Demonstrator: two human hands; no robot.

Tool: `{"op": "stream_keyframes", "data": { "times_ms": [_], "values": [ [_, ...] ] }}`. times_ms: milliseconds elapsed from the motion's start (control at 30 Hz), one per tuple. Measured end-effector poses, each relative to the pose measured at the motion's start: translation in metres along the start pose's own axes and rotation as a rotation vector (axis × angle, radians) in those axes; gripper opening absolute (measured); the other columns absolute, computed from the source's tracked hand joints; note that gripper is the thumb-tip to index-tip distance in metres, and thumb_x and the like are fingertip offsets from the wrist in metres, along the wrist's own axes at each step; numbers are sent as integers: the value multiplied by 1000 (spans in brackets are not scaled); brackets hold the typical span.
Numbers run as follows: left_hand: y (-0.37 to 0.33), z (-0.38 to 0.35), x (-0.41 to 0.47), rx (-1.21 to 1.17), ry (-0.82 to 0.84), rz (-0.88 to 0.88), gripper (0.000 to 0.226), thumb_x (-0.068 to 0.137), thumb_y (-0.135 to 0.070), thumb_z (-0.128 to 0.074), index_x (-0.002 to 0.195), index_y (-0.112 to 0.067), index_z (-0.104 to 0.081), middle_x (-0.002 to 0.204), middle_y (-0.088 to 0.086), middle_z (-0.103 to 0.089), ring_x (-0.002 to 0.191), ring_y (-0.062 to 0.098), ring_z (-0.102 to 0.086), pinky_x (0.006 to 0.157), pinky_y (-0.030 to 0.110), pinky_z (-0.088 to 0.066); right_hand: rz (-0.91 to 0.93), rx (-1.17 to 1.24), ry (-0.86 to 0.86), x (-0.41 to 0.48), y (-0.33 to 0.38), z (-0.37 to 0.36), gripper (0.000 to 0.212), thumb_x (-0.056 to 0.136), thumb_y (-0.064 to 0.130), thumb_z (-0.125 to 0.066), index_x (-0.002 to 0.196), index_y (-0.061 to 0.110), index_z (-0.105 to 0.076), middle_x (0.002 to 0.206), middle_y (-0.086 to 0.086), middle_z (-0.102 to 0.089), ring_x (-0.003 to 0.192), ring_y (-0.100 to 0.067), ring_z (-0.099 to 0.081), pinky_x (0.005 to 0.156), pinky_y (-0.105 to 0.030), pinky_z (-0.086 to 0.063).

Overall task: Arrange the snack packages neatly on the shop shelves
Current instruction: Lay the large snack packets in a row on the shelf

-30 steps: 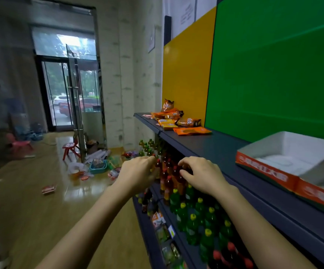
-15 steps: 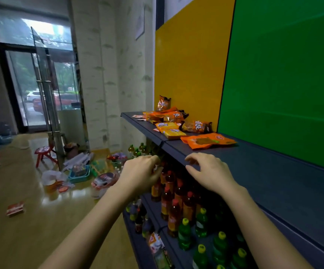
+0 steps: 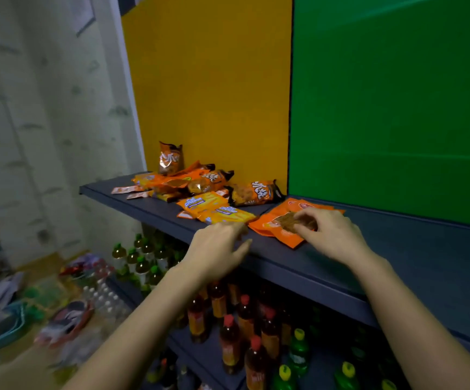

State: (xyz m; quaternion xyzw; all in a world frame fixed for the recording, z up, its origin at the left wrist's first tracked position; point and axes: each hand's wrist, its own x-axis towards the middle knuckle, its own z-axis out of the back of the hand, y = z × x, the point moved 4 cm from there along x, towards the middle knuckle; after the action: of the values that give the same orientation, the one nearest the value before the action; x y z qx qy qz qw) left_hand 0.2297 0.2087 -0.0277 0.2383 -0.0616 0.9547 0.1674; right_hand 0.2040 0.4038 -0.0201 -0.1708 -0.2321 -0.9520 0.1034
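Observation:
Snack packages lie scattered on the dark blue top shelf [image 3: 414, 249]. Flat orange packages [image 3: 277, 230] sit nearest me, and my right hand [image 3: 331, 236] pinches the top one by its see-through window. Left of them are two yellow packages [image 3: 214, 209]. My left hand [image 3: 217, 250] hovers over the shelf's front edge just below these, fingers apart and holding nothing. Farther back are a brown-orange bag [image 3: 253, 192] on its side, a mixed orange pile [image 3: 177, 181], and one small bag [image 3: 170, 159] standing upright against the yellow wall.
The shelf below holds red-capped tea bottles [image 3: 245, 327] and green bottles [image 3: 141, 260]. More goods and a blue basket [image 3: 0, 327] lie blurred on the floor at left. The top shelf's right stretch runs along the green wall panel [image 3: 391, 108].
The view has swung right and closer to the shelf. Both hands rose from the bottle row to the top shelf; my right hand came onto the flat orange packages.

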Motion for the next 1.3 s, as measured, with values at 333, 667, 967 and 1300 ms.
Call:
{"op": "stream_keyframes", "data": {
  "times_ms": [333, 667, 967, 1300],
  "values": [
    [34, -51, 113, -183, -39, -149, 29, 92, -40, -47, 107, -21, -61, 108, 1, -67, 100, 25, -59, 74, 34, -46, -343, -69, -114, 66, -43, -9, 37, 87, 46, -54, 119, 27, -60, 118, 5, -64, 113, -24, -57, 93, -39, -48],
    [41, -95, 194, -93, 117, -198, 34, 95, -39, -41, 108, -12, -56, 116, 13, -61, 108, 33, -56, 73, 35, -40, -674, -178, 82, 69, -65, -27, 47, 82, 67, -47, 66, 22, -48, 82, 0, -56, 88, -25, -57, 72, -30, -41],
    [52, -137, 227, -170, 440, -253, 33, 96, -32, -38, 95, -4, -56, 113, 21, -61, 105, 36, -56, 78, 35, -42, -831, -20, -23, 82, -72, -54, 45, 79, 56, -62, 57, 21, -44, 66, 3, -57, 68, -16, -54, 62, -29, -39],
    [40, -146, 232, -396, 609, -283, 43, 89, -50, -50, 63, -15, -47, 92, 11, -58, 84, 23, -51, 69, 28, -37, -894, 63, -561, 45, -69, -15, 20, 95, 21, -48, 106, 8, -58, 114, -17, -63, 108, -33, -56, 88, -39, -43]
  ]
}}
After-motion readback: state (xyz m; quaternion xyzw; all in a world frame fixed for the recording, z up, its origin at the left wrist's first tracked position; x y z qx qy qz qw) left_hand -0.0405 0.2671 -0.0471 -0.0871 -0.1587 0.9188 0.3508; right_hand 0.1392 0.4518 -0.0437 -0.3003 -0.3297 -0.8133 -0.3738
